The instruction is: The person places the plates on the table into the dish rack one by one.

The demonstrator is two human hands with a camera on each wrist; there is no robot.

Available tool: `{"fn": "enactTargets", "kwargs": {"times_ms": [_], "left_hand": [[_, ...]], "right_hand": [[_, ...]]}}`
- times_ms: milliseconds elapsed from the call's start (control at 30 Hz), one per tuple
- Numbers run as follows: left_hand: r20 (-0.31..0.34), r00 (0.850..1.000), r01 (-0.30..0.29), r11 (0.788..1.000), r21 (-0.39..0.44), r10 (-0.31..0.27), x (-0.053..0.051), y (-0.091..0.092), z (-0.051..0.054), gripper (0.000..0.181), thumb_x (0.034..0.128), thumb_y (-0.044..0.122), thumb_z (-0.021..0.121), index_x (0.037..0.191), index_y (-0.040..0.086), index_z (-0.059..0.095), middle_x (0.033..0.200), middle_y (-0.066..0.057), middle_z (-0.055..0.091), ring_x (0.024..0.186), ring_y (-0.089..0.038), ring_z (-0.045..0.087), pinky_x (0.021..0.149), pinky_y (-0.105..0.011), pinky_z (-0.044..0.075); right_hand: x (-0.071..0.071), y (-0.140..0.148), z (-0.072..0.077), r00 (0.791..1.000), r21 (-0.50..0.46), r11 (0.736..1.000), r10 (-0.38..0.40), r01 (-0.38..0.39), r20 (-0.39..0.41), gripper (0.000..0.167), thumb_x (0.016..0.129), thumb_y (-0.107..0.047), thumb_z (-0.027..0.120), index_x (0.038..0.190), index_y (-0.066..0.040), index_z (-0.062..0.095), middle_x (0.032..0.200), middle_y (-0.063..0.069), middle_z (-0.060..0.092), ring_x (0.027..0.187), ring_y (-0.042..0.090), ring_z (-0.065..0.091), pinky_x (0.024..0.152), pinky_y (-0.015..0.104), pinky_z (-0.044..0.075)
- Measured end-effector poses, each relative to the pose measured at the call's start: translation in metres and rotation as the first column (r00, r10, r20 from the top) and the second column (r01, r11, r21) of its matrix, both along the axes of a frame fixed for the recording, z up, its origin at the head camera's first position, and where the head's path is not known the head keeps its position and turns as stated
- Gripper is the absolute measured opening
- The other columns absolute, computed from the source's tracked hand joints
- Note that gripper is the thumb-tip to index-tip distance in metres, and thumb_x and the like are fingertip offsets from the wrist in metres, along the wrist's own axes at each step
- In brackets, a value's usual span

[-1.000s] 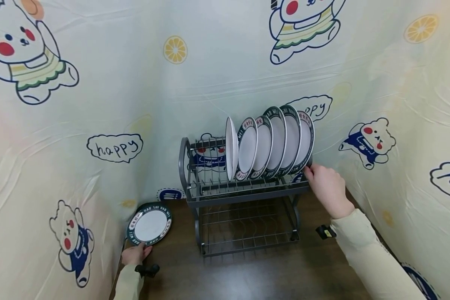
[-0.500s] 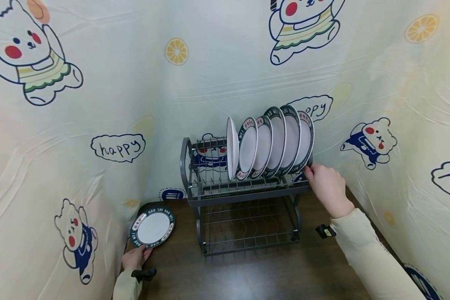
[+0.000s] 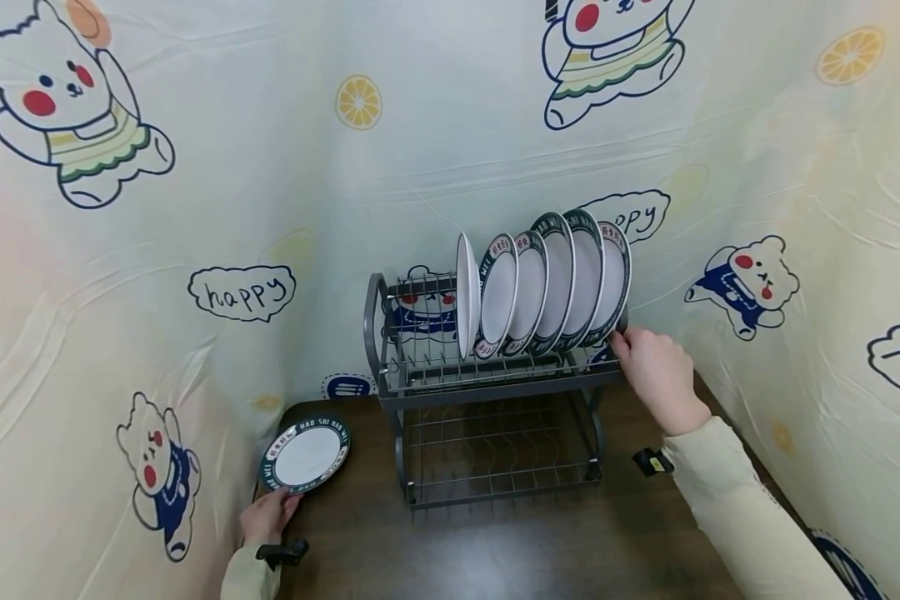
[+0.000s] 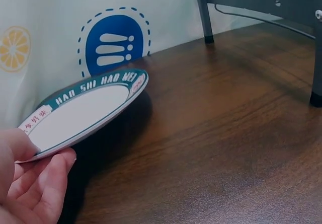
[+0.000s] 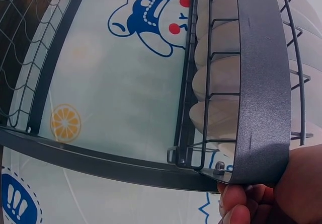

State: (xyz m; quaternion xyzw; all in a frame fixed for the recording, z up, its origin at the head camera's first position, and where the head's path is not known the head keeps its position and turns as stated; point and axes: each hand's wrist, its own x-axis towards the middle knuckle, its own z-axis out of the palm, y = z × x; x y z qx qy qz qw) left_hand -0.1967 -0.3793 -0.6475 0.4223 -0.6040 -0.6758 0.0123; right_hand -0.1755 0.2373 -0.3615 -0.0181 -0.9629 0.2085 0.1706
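Observation:
A white plate (image 3: 307,455) with a green lettered rim is pinched at its near edge by my left hand (image 3: 267,515), thumb on top and fingers beneath. In the left wrist view the plate (image 4: 83,110) tilts above the brown tabletop, its shadow under it. My right hand (image 3: 654,377) grips the right end of a grey two-tier dish rack (image 3: 495,395). The right wrist view has the fingers (image 5: 235,199) curled under the flat metal end bar (image 5: 264,83). Several similar plates (image 3: 498,296) stand on edge in the upper tier, toward the right.
The rack's wire lower tier (image 3: 495,492) bears no plates. Patterned cloth (image 3: 420,125) hangs behind and at both sides of the brown tabletop (image 3: 450,554). Part of a round blue-and-white shape (image 3: 843,562) shows by the right sleeve.
The head view has shifted slightly. My left hand still holds the plate and has moved a little, with the plate's tilt altered slightly. My right hand stays on the rack.

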Motion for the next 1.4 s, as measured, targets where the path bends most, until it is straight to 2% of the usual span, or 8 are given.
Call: {"fn": "enactTargets", "kwargs": {"times_ms": [133, 233, 300, 533, 733, 900, 1200, 1400], "left_hand": [[-0.016, 1.0, 0.002, 0.999, -0.034, -0.002, 0.004, -0.001, 0.005, 0.016, 0.1026, 0.008, 0.058, 0.113, 0.0, 0.066, 0.071, 0.0, 0.069, 0.067, -0.008, 0.069, 0.067, -0.022, 0.061], [-0.046, 0.999, 0.014, 0.999, -0.04, -0.015, 0.007, -0.001, 0.009, 0.01, 0.1029, 0.01, 0.058, 0.104, 0.005, 0.067, 0.073, 0.001, 0.07, 0.068, -0.008, 0.069, 0.069, -0.023, 0.062], [-0.057, 0.998, 0.014, 0.999, -0.039, -0.016, 0.008, -0.001, 0.012, 0.011, 0.1028, 0.011, 0.059, 0.105, 0.005, 0.068, 0.073, 0.002, 0.07, 0.068, -0.008, 0.069, 0.07, -0.023, 0.062], [-0.069, 0.997, 0.031, 0.997, -0.071, -0.036, 0.013, 0.004, 0.02, 0.028, 0.1037, 0.014, 0.058, 0.127, -0.002, 0.063, 0.075, 0.006, 0.068, 0.072, -0.006, 0.069, 0.073, -0.022, 0.062], [-0.083, 0.995, 0.038, 0.995, -0.09, -0.046, 0.019, 0.008, 0.027, 0.022, 0.1037, 0.017, 0.059, 0.119, 0.001, 0.065, 0.076, 0.007, 0.069, 0.072, -0.006, 0.07, 0.071, -0.02, 0.061], [-0.085, 0.994, 0.06, 0.992, -0.108, -0.069, 0.024, 0.01, 0.036, 0.024, 0.1043, 0.019, 0.057, 0.121, 0.002, 0.062, 0.077, 0.008, 0.069, 0.073, -0.005, 0.069, 0.072, -0.019, 0.06], [-0.153, 0.983, 0.076, 0.988, -0.136, -0.097, 0.03, 0.015, 0.055, 0.021, 0.1038, 0.021, 0.059, 0.114, 0.004, 0.065, 0.077, 0.008, 0.069, 0.074, -0.004, 0.066, 0.074, -0.021, 0.06], [-0.181, 0.978, 0.078, 0.989, -0.122, -0.099, 0.033, 0.018, 0.065, 0.018, 0.1035, 0.021, 0.06, 0.111, 0.006, 0.066, 0.076, 0.009, 0.07, 0.073, -0.004, 0.065, 0.073, -0.019, 0.059]], "right_hand": [[0.0, 0.0, -0.001, 1.0, 0.004, 1.0, -0.002, 0.002, 0.001, 0.047, 0.11, -0.027, 0.05, 0.066, -0.011, 0.05, 0.057, 0.004, 0.044, 0.05, 0.023, 0.045, 0.041, 0.033, 0.031], [0.0, 0.0, 0.0, 1.0, 0.005, 1.0, -0.007, 0.007, 0.001, 0.047, 0.109, -0.026, 0.05, 0.065, -0.011, 0.049, 0.056, 0.003, 0.043, 0.05, 0.023, 0.044, 0.041, 0.033, 0.03], [0.001, 0.001, 0.0, 1.0, 0.003, 1.0, -0.007, 0.007, -0.002, 0.047, 0.109, -0.026, 0.05, 0.064, -0.011, 0.049, 0.056, 0.003, 0.043, 0.049, 0.023, 0.044, 0.041, 0.033, 0.03], [0.002, 0.001, 0.002, 1.0, -0.005, 1.0, 0.002, -0.002, -0.011, 0.047, 0.109, -0.025, 0.051, 0.064, -0.011, 0.048, 0.056, 0.003, 0.042, 0.049, 0.023, 0.043, 0.04, 0.033, 0.03], [0.002, 0.001, 0.001, 1.0, -0.006, 1.0, 0.008, -0.008, -0.012, 0.046, 0.109, -0.025, 0.051, 0.065, -0.011, 0.049, 0.056, 0.003, 0.042, 0.049, 0.023, 0.043, 0.041, 0.033, 0.029], [0.003, 0.0, 0.002, 1.0, -0.008, 1.0, 0.01, -0.01, -0.013, 0.046, 0.109, -0.025, 0.051, 0.066, -0.01, 0.05, 0.056, 0.004, 0.043, 0.049, 0.023, 0.043, 0.041, 0.033, 0.03], [0.002, 0.0, 0.001, 1.0, -0.02, 1.0, 0.01, -0.01, -0.002, 0.047, 0.11, -0.026, 0.05, 0.066, -0.01, 0.05, 0.057, 0.003, 0.043, 0.05, 0.023, 0.043, 0.041, 0.033, 0.03], [0.002, 0.001, 0.0, 1.0, -0.027, 1.0, 0.01, -0.01, 0.003, 0.047, 0.11, -0.027, 0.05, 0.066, -0.01, 0.05, 0.057, 0.003, 0.043, 0.05, 0.023, 0.043, 0.041, 0.033, 0.03]]}}
